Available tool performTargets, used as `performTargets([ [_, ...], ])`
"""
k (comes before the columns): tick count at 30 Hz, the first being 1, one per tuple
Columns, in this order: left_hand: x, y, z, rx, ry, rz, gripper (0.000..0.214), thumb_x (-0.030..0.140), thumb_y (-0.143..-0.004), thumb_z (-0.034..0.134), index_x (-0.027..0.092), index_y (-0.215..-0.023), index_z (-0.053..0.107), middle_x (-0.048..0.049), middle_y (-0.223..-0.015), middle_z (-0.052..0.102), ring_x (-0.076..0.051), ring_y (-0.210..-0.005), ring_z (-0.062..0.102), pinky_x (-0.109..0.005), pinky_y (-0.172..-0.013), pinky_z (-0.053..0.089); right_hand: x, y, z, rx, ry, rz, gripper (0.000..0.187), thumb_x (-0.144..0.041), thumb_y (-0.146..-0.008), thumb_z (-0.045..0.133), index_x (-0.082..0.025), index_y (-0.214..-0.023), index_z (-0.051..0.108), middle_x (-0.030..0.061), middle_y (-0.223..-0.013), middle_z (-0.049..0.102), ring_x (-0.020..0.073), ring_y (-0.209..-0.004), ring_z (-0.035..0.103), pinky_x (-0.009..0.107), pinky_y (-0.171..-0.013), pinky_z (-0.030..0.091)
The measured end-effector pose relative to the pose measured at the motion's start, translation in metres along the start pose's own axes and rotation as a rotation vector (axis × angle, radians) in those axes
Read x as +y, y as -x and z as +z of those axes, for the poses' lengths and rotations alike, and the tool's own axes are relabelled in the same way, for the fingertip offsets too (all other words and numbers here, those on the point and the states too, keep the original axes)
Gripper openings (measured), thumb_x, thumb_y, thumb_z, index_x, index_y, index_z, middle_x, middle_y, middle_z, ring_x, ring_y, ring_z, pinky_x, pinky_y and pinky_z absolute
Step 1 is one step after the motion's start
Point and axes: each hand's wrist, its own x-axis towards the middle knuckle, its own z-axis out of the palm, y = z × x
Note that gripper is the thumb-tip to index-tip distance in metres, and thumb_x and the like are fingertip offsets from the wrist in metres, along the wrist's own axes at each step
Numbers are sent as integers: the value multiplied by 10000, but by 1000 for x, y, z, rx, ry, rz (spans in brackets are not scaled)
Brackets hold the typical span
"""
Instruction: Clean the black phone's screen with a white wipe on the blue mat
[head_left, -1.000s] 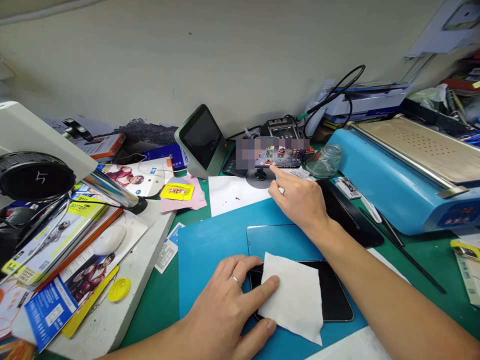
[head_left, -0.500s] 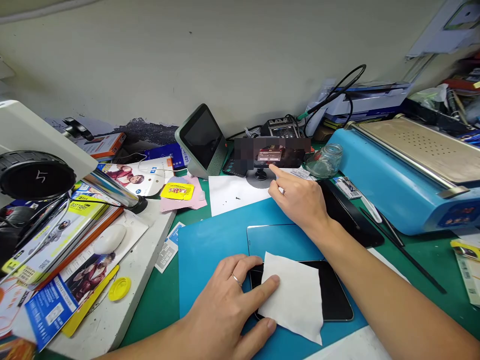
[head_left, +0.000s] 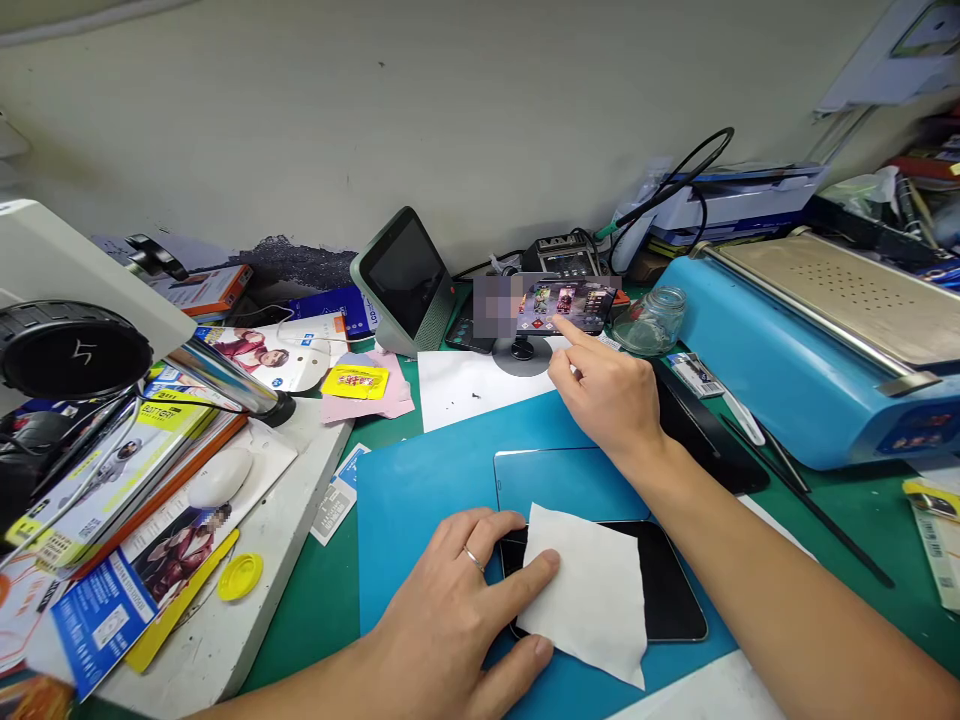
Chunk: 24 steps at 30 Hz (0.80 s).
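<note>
My left hand rests over the left end of a black smartphone, its fingers apart. Its index finger lies on a white cloth or tissue spread across the phone's screen, and its thumb is by the phone's lower left corner. The phone lies on a blue mat. Behind it is a clear, thin rimmed panel. My right hand stretches its index finger to the lit screen of a second phone on a round stand; its other fingers are curled and hold nothing.
A smart display stands behind the mat, left of the propped phone. To the right are a glass jar, a blue heating machine and black tweezers. Boxes and a lamp-like device crowd the left side.
My right hand has shifted slightly right with its finger still at the propped phone. That phone's screen has switched from a dark dialog to a brighter picture. My left hand stays put.
</note>
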Motion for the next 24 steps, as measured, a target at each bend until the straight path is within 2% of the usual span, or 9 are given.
performTargets([
  [5,0,0,1,8,-4,-7,548,260,-945,628,261,-1475,488,-156,-1449,447,-349,-1255,479,-556,-999,488,4,-2,-3,90,-40,102,351,-263,-996,477,-197,-744,712,106,-1413,618,221,-773,751,345,-582,461],
  [10,0,0,2,4,-3,6,551,259,-948,622,255,-1482,483,-161,-1453,442,-349,-1249,484,-556,-994,492,7,-3,-4,109,-45,160,350,-297,-1018,454,-182,-859,745,147,-1476,547,243,-808,757,362,-610,477],
  [13,1,0,1,5,-7,8,558,256,-943,626,250,-1482,480,-166,-1451,442,-353,-1253,484,-569,-998,490,5,-1,-3,70,-62,92,363,-297,-1027,438,-196,-840,732,106,-1479,557,235,-826,756,354,-607,480],
  [16,0,0,1,7,-11,17,558,251,-939,627,241,-1478,479,-173,-1438,453,-357,-1257,488,-584,-1000,489,0,-1,1,-49,-79,-48,377,-294,-1036,430,-207,-781,693,53,-1497,544,192,-760,742,335,-573,464],
  [19,0,-1,0,8,-13,21,553,255,-939,627,239,-1473,482,-177,-1437,453,-361,-1274,482,-588,-1002,491,-3,-1,4,-134,-73,-91,377,-288,-1043,425,-201,-766,666,55,-1516,522,165,-692,723,330,-548,456],
  [21,-1,-1,0,9,-13,23,553,258,-940,627,239,-1473,482,-176,-1434,455,-359,-1275,484,-583,-1002,494,-2,-2,5,-125,-76,-85,381,-281,-1044,421,-197,-767,668,69,-1495,548,170,-703,729,328,-556,467],
  [24,-2,-2,1,14,-16,26,549,254,-937,627,240,-1468,490,-174,-1434,456,-358,-1268,491,-575,-998,500,2,-3,4,-45,-86,-57,376,-270,-1037,430,-196,-778,692,80,-1426,615,200,-784,754,324,-593,492],
])
